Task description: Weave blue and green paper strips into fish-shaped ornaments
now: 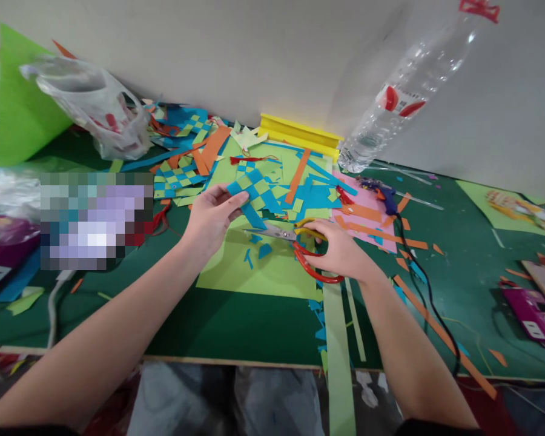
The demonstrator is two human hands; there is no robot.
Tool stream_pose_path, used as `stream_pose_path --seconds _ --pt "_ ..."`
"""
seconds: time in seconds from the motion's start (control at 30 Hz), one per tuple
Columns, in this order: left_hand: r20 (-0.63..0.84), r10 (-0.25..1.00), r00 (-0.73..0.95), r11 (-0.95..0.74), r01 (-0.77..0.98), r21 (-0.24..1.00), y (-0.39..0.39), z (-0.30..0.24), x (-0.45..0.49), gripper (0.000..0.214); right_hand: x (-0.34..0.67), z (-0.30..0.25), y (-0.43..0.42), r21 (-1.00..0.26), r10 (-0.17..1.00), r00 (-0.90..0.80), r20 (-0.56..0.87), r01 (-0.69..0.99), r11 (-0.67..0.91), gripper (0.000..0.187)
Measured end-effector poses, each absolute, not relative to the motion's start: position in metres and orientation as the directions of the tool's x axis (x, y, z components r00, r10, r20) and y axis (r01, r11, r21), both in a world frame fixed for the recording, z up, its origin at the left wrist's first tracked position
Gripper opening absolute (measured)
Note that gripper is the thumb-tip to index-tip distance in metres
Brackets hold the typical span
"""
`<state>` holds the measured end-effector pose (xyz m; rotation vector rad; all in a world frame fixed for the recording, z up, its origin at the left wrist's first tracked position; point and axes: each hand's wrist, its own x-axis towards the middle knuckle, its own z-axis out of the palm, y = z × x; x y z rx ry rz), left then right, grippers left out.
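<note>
Head view. Left hand (211, 221): thumb and fingers pinching woven paper piece (258, 189), blue and green, at its left edge; loose strip slanting down toward blades. Right hand (338, 247): curled through handles of scissors (285, 234), long axis crosswise, tips leftward. Beyond right hand: bottle (418, 75), red-marked label (398, 102), wording illegible.

The bare left arm (131, 303) slants in from the bottom left, and the bare left hand (213, 215) pinches, thumb (237, 203) pointing right. The bare right arm (399, 327) slants in from the bottom right; the bare right hand (338, 248) curls its fingers (320, 227). Both hands are apart.
</note>
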<state>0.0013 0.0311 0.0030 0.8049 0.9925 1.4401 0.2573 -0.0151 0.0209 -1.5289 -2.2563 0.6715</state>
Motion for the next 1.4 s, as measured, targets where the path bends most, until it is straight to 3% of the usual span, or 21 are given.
stream_pose_path --seconds 0.33,0.57,0.7,0.8,0.93,1.0,1.07,1.2,1.4 --pt "-0.066 0.992 -0.104 0.025 -0.356 0.934 0.029 0.006 0.003 0.030 0.257 0.020 -0.013 -0.540 0.913 -0.408 0.013 0.765 0.350 0.040" --pt "-0.044 0.992 -0.118 0.004 -0.322 0.947 0.030 0.004 0.000 0.030 0.256 0.028 -0.014 -0.529 0.884 -0.455 -0.105 0.779 0.338 0.035" --pt "-0.108 0.980 -0.168 0.058 -0.283 0.958 0.035 0.002 -0.004 0.029 0.258 0.027 -0.014 -0.556 0.861 -0.507 -0.044 0.728 0.401 0.035" --pt "-0.146 0.979 -0.143 0.106 -0.256 0.961 0.035 0.002 -0.005 0.029 0.261 0.022 -0.010 -0.650 0.907 -0.399 0.135 0.655 0.385 0.036" --pt "-0.156 0.985 -0.079 0.136 -0.218 0.967 0.033 0.003 -0.004 0.035 0.269 0.012 -0.002 -0.755 0.958 -0.046 0.282 0.605 0.251 0.040" --pt "-0.160 0.986 -0.048 0.148 -0.194 0.970 0.032 0.003 -0.004 0.036 0.274 0.009 0.002 -0.714 0.952 0.142 0.271 0.693 0.100 0.040" --pt "-0.177 0.984 -0.014 0.173 -0.159 0.972 0.031 0.001 -0.004 0.037 0.278 0.006 0.005 -0.601 0.933 0.223 0.283 0.799 -0.009 0.040" --pt "-0.211 0.977 0.032 0.213 -0.051 0.976 0.030 0.000 -0.004 0.035 0.284 -0.001 0.009 -0.424 0.952 0.160 0.262 0.905 -0.036 0.042" --pt "-0.218 0.972 0.086 0.217 0.019 0.976 0.026 0.001 -0.002 0.037 0.287 -0.010 0.013 -0.371 0.952 0.098 0.292 0.928 0.018 0.040"
